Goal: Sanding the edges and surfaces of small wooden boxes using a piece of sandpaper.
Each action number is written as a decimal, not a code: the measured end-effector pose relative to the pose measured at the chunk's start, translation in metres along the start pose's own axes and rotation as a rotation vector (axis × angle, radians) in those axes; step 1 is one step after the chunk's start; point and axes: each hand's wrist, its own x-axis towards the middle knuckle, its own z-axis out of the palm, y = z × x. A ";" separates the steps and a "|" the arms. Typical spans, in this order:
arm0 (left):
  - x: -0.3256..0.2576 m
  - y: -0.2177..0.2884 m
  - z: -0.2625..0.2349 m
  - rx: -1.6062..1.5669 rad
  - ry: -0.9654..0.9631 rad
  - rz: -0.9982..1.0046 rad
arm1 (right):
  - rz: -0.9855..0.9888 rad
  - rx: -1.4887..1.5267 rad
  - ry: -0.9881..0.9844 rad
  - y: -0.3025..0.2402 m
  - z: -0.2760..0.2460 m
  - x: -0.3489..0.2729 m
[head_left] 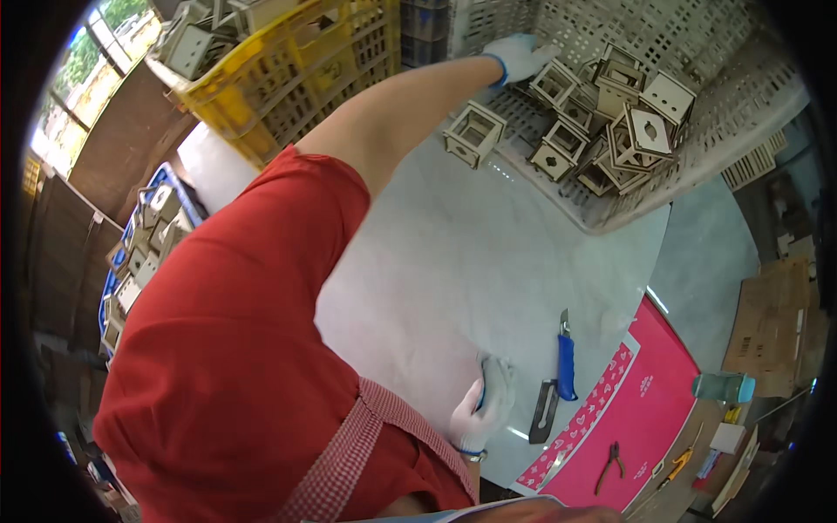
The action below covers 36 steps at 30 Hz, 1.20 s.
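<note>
— What are you seeing at the left hand?

— From my distant seat, I am seeing the left hand point(527, 59) hanging at the left side of the pale perforated crate point(741, 109), just beside the box frames point(617, 100). Its fingers are pointing toward them, but I cannot tell whether they are grasping one or staying free.

— Where are the frames lying, exactly?

— A heap of them is lying inside the crate, to the right of this hand and partly nearer to the wearer. One single frame point(460, 150) is standing outside the crate on the worktop point(392, 253), to the left of the left hand and nearer to the wearer.

— And how is the right hand?

— The right hand point(490, 405) is resting low over the worktop, its fingers bending. Something blue is showing at its thumb side; I cannot tell if it is holding a thing.

— What is lying around it?

— To its right, a dark slotted piece point(538, 424) and a blue utility knife point(566, 362) are lying near each other. Farther right, pliers point(613, 462) are resting on a pink sheet point(658, 392). Well to the left of the left hand, a yellow crate point(253, 100) is standing.
</note>
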 end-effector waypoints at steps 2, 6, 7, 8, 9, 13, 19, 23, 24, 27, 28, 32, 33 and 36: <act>0.040 -0.006 0.042 0.046 0.027 0.025 | 0.035 -0.021 0.021 0.001 0.003 0.001; 0.083 -0.016 0.067 0.089 -0.185 -0.010 | 0.040 0.011 -0.051 0.003 0.002 0.009; 0.083 -0.013 0.071 0.085 -0.194 -0.007 | 0.049 0.007 -0.050 0.006 0.003 0.011; 0.083 -0.010 0.075 0.040 -0.318 -0.010 | 0.071 0.020 -0.084 0.009 0.003 0.013; 0.091 -0.015 0.067 -0.003 -0.434 -0.018 | 0.085 0.038 -0.121 0.009 0.002 0.015; 0.077 -0.023 0.023 -0.170 -0.890 -0.054 | 0.090 0.069 -0.142 0.006 0.009 0.019; 0.059 -0.017 -0.008 -0.030 -0.788 0.044 | -0.004 -0.031 0.034 0.008 0.014 0.018; 0.087 -0.020 0.036 0.171 -0.248 0.108 | -0.038 -0.083 0.033 0.007 0.016 0.015; 0.102 -0.031 0.049 0.127 -0.150 0.063 | -0.041 -0.074 0.030 0.006 0.016 0.015; 0.126 -0.049 0.087 0.024 0.030 -0.016 | -0.032 -0.073 0.029 0.008 0.018 0.017; 0.128 -0.055 0.097 0.016 0.039 0.001 | -0.035 -0.083 0.014 0.011 0.018 0.018; 0.114 -0.057 0.114 0.005 0.042 0.054 | -0.020 -0.099 -0.032 0.015 0.020 0.011; 0.108 -0.044 0.093 -0.033 -0.133 0.082 | -0.013 -0.112 -0.017 0.015 0.021 0.011; 0.089 -0.012 0.028 -0.151 -0.638 0.142 | -0.017 -0.153 0.017 0.014 0.019 0.014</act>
